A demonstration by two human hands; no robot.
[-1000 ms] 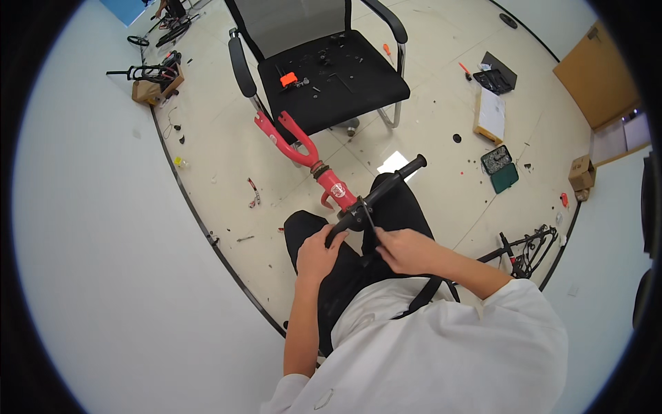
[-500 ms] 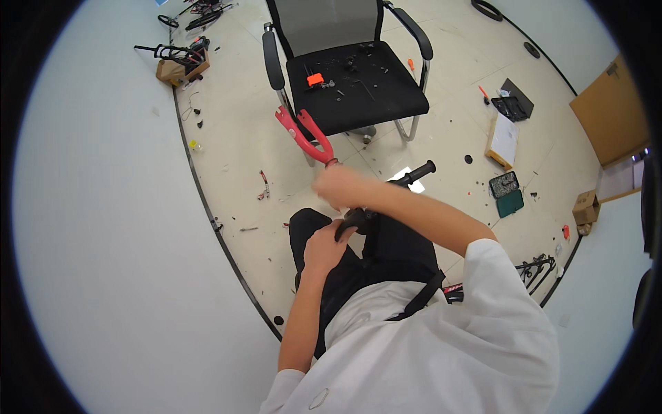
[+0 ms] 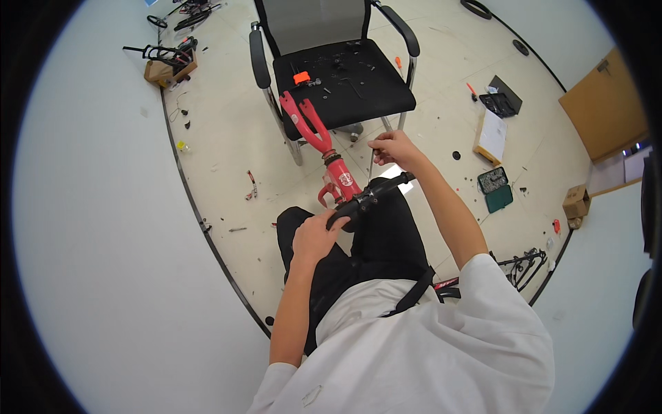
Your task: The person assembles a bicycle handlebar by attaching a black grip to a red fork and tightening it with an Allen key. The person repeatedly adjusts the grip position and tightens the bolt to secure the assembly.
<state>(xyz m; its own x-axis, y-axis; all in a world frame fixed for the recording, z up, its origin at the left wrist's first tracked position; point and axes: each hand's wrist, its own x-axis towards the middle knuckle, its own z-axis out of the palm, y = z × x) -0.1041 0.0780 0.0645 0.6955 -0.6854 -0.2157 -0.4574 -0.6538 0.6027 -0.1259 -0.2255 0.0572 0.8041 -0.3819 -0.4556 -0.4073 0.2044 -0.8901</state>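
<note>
A red bicycle fork (image 3: 318, 138) points away from me, joined to a red frame's head tube (image 3: 339, 178) at my knees. Across its near end lies a black handlebar (image 3: 386, 188) with a clamp in its middle. My left hand (image 3: 318, 236) is closed around the handlebar's left end. Above the bar, to the right of the head tube, my right hand (image 3: 396, 150) pinches a thin metal rod, seemingly a hex key (image 3: 372, 165). The rod slants down toward the clamp; whether its tip sits in a bolt is too small to tell.
Ahead stands a black chair (image 3: 345, 86) with an orange item (image 3: 301, 78), another hex key (image 3: 352, 87) and small parts on its seat. To the right, a green case (image 3: 498, 196), a white-topped box (image 3: 489, 136) and a black tool case (image 3: 498, 105) lie on the floor.
My right hand has moved right, off the head tube area, uncovering it; the thin rod now shows in its fingers. My left hand keeps its grip. The handlebar's right end has dipped slightly.
</note>
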